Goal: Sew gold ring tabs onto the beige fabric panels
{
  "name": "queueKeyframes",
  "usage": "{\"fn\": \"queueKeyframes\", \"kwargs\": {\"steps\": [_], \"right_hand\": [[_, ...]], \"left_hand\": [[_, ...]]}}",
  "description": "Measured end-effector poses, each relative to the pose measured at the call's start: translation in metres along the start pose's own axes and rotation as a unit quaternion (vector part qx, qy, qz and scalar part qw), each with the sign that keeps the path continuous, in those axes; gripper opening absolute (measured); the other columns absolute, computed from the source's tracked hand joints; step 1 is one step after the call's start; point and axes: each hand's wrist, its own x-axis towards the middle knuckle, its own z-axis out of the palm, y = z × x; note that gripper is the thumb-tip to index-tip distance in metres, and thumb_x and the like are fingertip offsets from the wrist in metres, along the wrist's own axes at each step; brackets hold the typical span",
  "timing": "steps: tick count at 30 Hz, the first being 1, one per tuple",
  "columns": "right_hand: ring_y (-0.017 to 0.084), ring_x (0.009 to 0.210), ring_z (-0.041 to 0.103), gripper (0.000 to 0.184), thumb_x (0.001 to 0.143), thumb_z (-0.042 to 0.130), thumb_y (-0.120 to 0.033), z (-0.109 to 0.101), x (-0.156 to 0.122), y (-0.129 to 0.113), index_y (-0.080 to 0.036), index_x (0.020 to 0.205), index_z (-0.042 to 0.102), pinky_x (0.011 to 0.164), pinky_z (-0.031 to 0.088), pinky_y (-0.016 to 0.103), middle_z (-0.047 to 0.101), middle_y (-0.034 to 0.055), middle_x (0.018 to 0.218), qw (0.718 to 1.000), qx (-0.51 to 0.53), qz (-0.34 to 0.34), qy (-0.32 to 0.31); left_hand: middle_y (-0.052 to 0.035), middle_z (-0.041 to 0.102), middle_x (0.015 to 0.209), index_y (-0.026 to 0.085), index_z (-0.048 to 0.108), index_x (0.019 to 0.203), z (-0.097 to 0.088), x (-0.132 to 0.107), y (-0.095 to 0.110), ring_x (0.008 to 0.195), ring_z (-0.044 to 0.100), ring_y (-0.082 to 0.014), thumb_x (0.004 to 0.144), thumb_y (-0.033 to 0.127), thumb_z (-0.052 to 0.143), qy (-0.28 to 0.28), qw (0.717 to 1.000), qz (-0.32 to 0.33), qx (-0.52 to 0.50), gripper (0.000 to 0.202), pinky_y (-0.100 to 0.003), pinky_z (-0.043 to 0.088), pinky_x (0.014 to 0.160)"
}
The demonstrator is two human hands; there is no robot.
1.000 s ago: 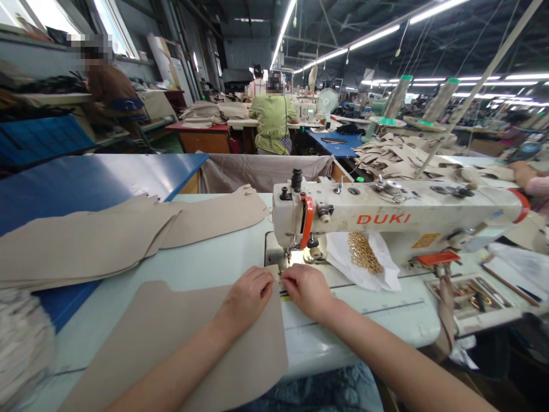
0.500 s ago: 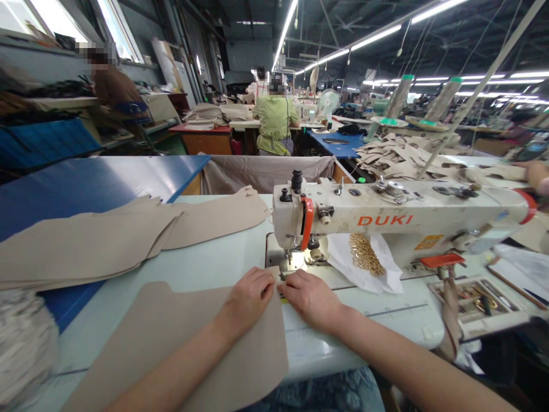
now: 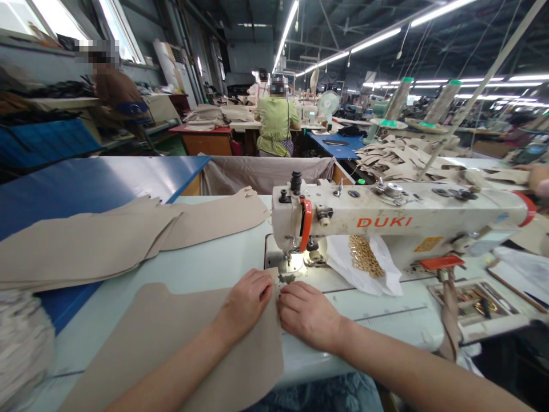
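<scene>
A large beige fabric panel (image 3: 189, 320) lies flat on the pale sewing table, its narrow top corner just short of the needle area. My left hand (image 3: 247, 302) is closed on the panel near that corner, with thumb and fingers bent together. At the panel's right edge, my right hand (image 3: 309, 315) has its fingers curled and pressed against the material; the fingertips are partly hidden. Just beyond both hands stands the white DUKI sewing machine (image 3: 338, 209), its lamp lighting the metal needle plate (image 3: 277, 260). The panel's corner is in front of the presser foot, not under it.
Beige cut panels (image 3: 98, 240) are stacked at the left. Gold-coloured metal pieces (image 3: 364, 254) sit on white paper (image 3: 390, 274) under the machine arm. At the right is a tool tray (image 3: 476, 300). A pale bundle (image 3: 26, 349) stands near left. Another person (image 3: 277, 123) sits ahead.
My right hand has moved down along the panel's right edge, toward me, its fingers more curled. The left hand and the panel have shifted very slightly left.
</scene>
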Motion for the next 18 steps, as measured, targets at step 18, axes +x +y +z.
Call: {"fn": "queueKeyframes", "kwargs": {"steps": [18], "right_hand": [[0.019,0.099,0.054,0.013,0.092,0.048,-0.016,0.0074,-0.0045,-0.0078,-0.013,0.090,0.061,0.087,0.046,0.031,0.065,0.0076,0.101,0.998,0.065,0.013,-0.006]], "left_hand": [[-0.0046,0.065,0.073,0.017,0.058,0.075,0.0016,0.0003,-0.0003,0.072,0.058,-0.0185,0.088,0.011,0.042,0.006,0.999,0.025,0.022,0.022,-0.031,0.051,0.068]]}}
